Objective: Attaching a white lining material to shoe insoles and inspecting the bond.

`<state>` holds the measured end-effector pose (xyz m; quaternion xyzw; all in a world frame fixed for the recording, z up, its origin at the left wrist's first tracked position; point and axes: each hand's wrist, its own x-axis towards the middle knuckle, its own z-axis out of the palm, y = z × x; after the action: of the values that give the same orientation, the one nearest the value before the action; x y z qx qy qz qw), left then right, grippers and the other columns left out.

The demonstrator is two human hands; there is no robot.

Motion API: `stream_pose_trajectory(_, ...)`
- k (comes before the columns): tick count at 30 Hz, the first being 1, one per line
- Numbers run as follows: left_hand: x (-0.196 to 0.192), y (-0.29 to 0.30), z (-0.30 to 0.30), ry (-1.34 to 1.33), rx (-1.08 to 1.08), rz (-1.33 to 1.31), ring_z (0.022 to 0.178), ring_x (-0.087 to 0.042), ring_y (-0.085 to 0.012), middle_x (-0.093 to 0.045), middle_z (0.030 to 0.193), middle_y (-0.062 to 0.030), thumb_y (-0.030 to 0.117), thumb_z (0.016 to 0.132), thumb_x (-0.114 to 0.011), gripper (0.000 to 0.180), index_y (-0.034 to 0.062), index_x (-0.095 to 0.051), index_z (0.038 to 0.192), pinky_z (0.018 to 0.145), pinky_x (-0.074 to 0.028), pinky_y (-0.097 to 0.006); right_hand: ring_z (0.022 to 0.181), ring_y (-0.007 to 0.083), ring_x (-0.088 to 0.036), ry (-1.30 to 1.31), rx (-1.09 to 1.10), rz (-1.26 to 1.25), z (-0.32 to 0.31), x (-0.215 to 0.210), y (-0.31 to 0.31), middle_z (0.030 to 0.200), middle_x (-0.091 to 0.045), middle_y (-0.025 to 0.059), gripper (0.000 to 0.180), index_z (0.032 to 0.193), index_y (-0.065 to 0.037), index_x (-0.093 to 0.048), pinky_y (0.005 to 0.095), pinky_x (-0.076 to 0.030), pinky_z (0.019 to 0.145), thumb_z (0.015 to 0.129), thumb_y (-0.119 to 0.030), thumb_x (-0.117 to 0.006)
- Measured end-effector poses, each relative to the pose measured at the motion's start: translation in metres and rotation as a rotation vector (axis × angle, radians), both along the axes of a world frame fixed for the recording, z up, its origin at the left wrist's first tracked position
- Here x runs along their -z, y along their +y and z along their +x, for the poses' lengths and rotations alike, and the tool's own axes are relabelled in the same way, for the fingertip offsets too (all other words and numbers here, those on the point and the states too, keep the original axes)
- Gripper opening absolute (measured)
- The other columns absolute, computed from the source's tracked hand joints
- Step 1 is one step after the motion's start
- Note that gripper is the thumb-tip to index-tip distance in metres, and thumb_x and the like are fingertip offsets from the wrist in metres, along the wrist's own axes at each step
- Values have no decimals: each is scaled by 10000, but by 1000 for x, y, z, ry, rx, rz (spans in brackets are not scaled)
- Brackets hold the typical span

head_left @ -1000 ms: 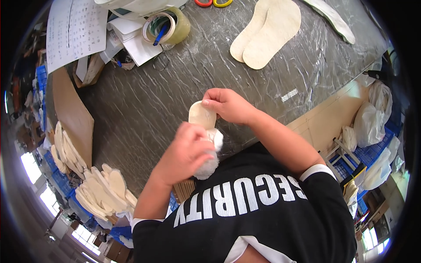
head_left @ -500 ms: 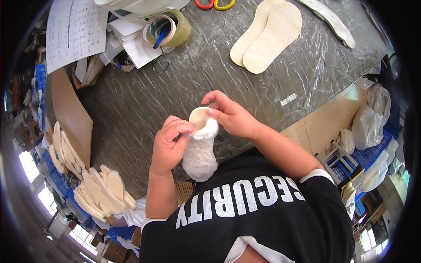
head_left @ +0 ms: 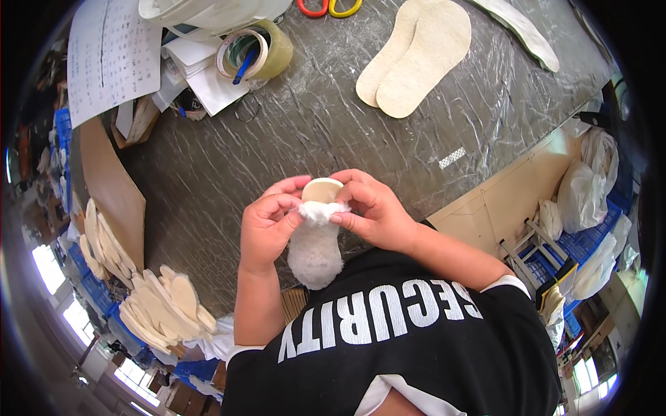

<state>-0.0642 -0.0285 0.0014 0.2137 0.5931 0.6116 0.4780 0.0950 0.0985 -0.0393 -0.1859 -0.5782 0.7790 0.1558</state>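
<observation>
Close in front of my chest is a fluffy white, sole-shaped fleece cover (head_left: 316, 256). The rounded end of a beige insole (head_left: 323, 189) sticks out of its far end; the rest of the insole is hidden. My left hand (head_left: 269, 218) pinches the left edge of the fluffy rim between thumb and fingers. On the right edge, my right hand (head_left: 374, 211) is closed too, its thumb on the fleece and bent fingers beside the insole's tip. Farther off on the table (head_left: 208, 180), two overlapping beige felt insoles (head_left: 423, 59) lie flat.
Scissors (head_left: 329, 7) with red and yellow handles lie at the far edge. Tape rolls (head_left: 260, 52) with a blue pen, papers (head_left: 114, 55) and a white container (head_left: 208, 14) fill the far left. Several insoles (head_left: 166, 305) are piled left; plastic bags (head_left: 583, 187) hang right.
My right hand has shifted nearer and now pinches the fluffy rim with its thumb. My left fingers have spread along the far side. The insole's rounded end now points straight away from me.
</observation>
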Motion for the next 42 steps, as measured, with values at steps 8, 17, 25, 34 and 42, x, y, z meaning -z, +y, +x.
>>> stream_pose_trajectory(8, -13, -3, 3, 162, 83, -89, 918, -630, -193, -652, 1038, -164, -6, 824, -681, 54, -47, -675, 860, 781, -507, -288, 922, 221, -608, -86, 87, 229, 12, -17, 0, 1020, -603, 101, 114, 806, -45, -632, 308, -503, 772, 772, -55, -740)
stream_pose_trajectory(17, -32, -1, 15, 286, 89, -139, 829, -614, -161, -673, 942, -130, -16, 790, -691, 49, -28, -694, 837, 683, -469, -254, 849, 223, -643, -36, 128, 269, 16, -21, -1, 961, -647, 106, 170, 761, -48, -576, 304, -524, 710, 730, 9, -732)
stream_pose_trajectory(25, -40, 0, 22, 366, 46, -160, 796, -604, -164, -673, 890, -115, -32, 764, -684, 53, -16, -685, 815, 687, -456, -274, 837, 226, -657, 20, 112, 278, 18, -23, -3, 962, -650, 114, 181, 749, -34, -551, 304, -542, 682, 718, 35, -715)
stream_pose_trajectory(34, -43, 0, 27, 435, 39, -180, 793, -610, -174, -664, 881, -119, -79, 728, -664, 74, -22, -647, 772, 684, -464, -273, 828, 222, -663, 45, 120, 235, 19, -24, -5, 919, -681, 120, 180, 755, -58, -564, 315, -534, 695, 729, 56, -700)
stream_pose_trajectory(42, -46, -1, 28, 381, 14, -222, 812, -616, -170, -653, 886, -121, -93, 717, -648, 81, -30, -641, 768, 708, -475, -275, 824, 220, -666, 56, 96, 201, 19, -25, -7, 911, -692, 118, 174, 747, -55, -561, 312, -537, 674, 737, 55, -695)
